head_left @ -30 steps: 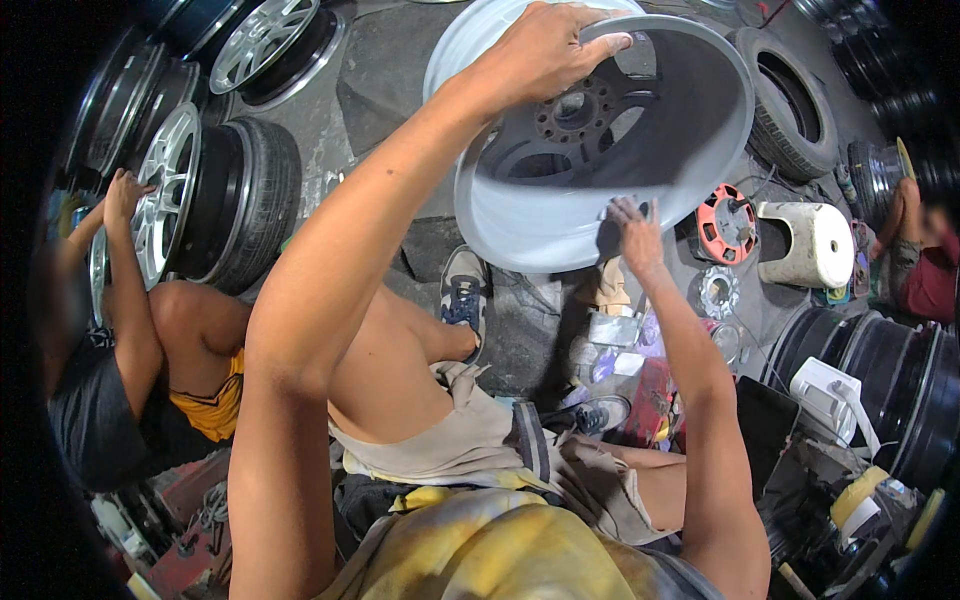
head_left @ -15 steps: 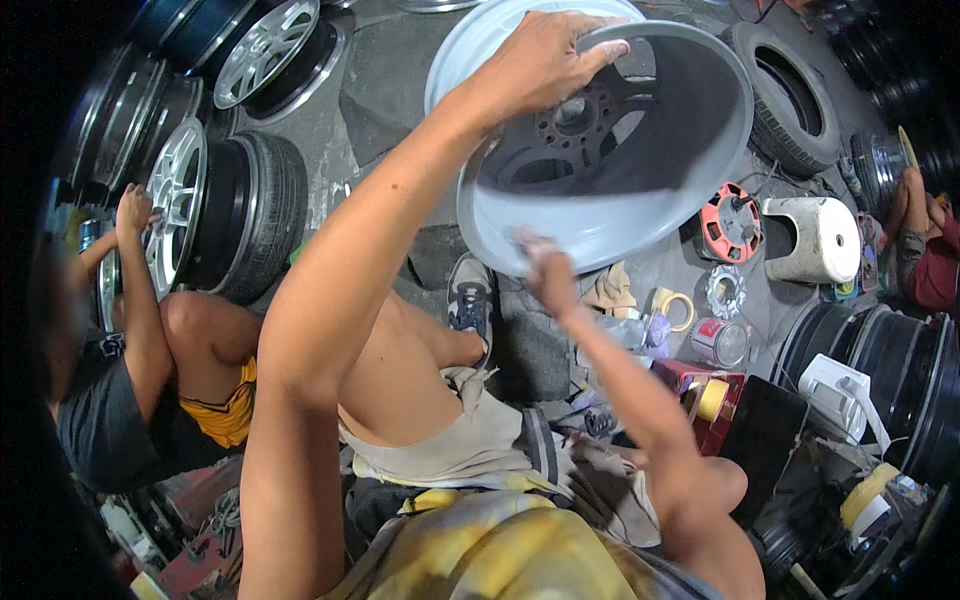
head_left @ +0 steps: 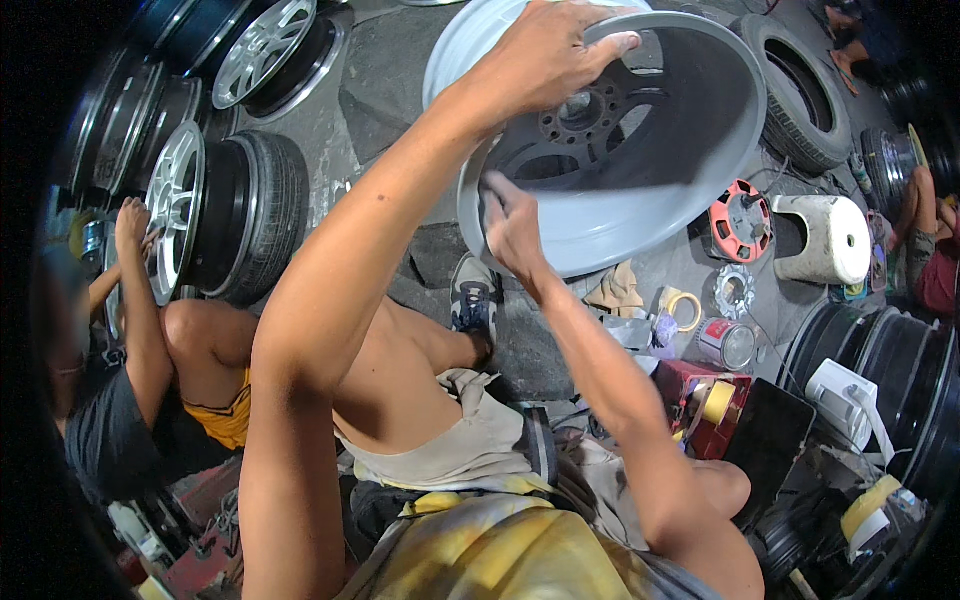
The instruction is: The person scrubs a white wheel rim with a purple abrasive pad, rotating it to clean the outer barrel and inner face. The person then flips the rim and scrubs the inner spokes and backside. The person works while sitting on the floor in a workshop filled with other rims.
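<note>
A grey wheel rim (head_left: 640, 225) stands tilted in front of me, its open barrel facing up toward me and its spokes and bolt holes deep inside. My left hand (head_left: 550, 55) grips the upper edge of this rim, thumb on the near side and fingers out of sight behind. At the lower left of the barrel is my right hand (head_left: 513, 228), bent and closed against the rim's inner edge. Something thin and greyish seems to show at its fingers, too blurred to name. Behind it a second pale grey wheel (head_left: 447, 62) is partly covered.
On the left a seated person (head_left: 145, 330) handles a silver wheel (head_left: 178, 210) beside a tyre (head_left: 262, 215). To the right are a tyre (head_left: 800, 95), a white stool (head_left: 828, 240), a red reel (head_left: 740, 220), a can (head_left: 725, 343), tape (head_left: 684, 311) and a red box (head_left: 700, 395). Another person (head_left: 930, 235) sits far right.
My right hand has moved left and up along the rim's inner edge. The wheel rim has shifted slightly to the right, with my left hand still on its top.
</note>
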{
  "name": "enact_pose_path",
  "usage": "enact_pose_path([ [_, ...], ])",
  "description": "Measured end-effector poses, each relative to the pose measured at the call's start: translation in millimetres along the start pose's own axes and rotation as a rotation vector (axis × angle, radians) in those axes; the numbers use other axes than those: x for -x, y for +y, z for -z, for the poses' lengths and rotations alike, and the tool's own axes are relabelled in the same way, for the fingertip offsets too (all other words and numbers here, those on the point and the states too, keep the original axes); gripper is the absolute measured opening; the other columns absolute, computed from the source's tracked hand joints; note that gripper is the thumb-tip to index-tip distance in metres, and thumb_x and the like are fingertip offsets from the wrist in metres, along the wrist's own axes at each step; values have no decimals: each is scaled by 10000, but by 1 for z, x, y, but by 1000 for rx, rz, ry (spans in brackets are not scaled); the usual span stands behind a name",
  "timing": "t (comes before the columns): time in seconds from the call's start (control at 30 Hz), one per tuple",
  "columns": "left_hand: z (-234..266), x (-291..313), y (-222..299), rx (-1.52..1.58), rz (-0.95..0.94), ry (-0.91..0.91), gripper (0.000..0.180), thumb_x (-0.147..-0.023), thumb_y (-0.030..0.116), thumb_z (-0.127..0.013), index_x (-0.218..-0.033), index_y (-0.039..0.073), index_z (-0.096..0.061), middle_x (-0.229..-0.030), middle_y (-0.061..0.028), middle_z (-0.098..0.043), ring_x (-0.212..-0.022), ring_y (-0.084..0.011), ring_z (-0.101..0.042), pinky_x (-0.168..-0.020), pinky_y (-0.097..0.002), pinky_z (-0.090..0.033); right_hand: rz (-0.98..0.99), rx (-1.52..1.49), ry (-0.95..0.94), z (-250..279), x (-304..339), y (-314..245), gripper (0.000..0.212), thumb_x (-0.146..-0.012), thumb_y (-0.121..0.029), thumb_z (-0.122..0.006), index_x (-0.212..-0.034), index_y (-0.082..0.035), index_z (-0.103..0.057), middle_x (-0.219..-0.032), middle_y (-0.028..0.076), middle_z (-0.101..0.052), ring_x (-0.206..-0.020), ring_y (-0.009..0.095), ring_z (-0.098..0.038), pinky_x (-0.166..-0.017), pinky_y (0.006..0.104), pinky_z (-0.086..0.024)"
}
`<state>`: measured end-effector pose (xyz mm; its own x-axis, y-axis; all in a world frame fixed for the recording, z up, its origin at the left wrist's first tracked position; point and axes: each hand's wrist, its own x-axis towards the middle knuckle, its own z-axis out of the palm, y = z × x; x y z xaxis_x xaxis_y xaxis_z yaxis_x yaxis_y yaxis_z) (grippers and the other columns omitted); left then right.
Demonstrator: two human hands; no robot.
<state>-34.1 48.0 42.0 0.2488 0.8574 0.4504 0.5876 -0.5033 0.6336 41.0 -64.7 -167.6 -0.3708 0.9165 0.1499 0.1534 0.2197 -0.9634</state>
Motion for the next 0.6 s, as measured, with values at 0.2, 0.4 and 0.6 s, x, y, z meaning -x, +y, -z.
enact_pose_path([
  [0.2, 18, -2, 13, 69, 155, -76, 313, -994, 266, -628, -1119, -9, -708, -967, -284, -708, -901, -434, -694, -806, -487, -529, 339, 1261, -222, 162, 19, 171, 399, -863, -47, -585, -1253, -76, -665, -1267, 196, -656, -1136, 393, -621, -1008, 472, -509],
  [0.4, -1, -10, 1, -25, -5, -13, 304, -1001, 254, -626, -1117, -17, -702, -930, -274, -707, -857, -416, -696, -774, -490, -521, 209, 677, -7, 44, 1, 151, 272, -822, -149, -651, -1068, -83, -747, -909, 216, -716, -863, 455, -680, -805, 510, -545],
  [0.6, 2, -6, 3, 86, 6, -48, 329, -1007, 281, -618, -1158, 3, -707, -1021, -264, -719, -956, -408, -697, -850, -460, -527, -29, 605, -258, 66, -15, 134, 417, -826, -42, -572, -1223, -55, -698, -1111, 220, -714, -1042, 435, -666, -949, 481, -515],
])
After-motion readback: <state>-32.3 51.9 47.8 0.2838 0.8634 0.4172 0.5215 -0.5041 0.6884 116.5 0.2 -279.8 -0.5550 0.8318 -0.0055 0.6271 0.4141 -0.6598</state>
